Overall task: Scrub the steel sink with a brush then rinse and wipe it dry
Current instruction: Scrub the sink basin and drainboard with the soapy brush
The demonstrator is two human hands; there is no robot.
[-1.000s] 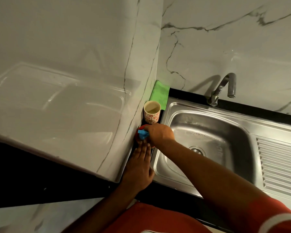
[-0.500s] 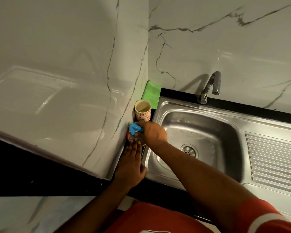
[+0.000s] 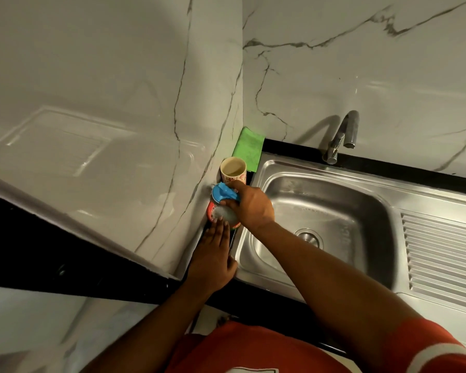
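A steel sink (image 3: 382,200) with a round drain (image 3: 308,236) and a ribbed drainboard (image 3: 441,254) lies set in a black counter. Left of its basin sits a small red tub (image 3: 210,211) with pale soapy paste inside. My right hand (image 3: 249,204) grips a blue scrubber (image 3: 222,193) tilted over that tub. My left hand (image 3: 213,258) rests flat on the counter, its straight fingertips touching the tub's near rim.
A patterned cup (image 3: 233,170) stands just behind the tub, and a green cloth (image 3: 249,148) lies in the corner beyond it. The steel tap (image 3: 340,135) rises behind the basin. Marble walls close in on the left and at the back.
My right hand has tilted and raised the blue scrubber, so the pale paste in the red tub now shows. My left hand has stayed against the tub.
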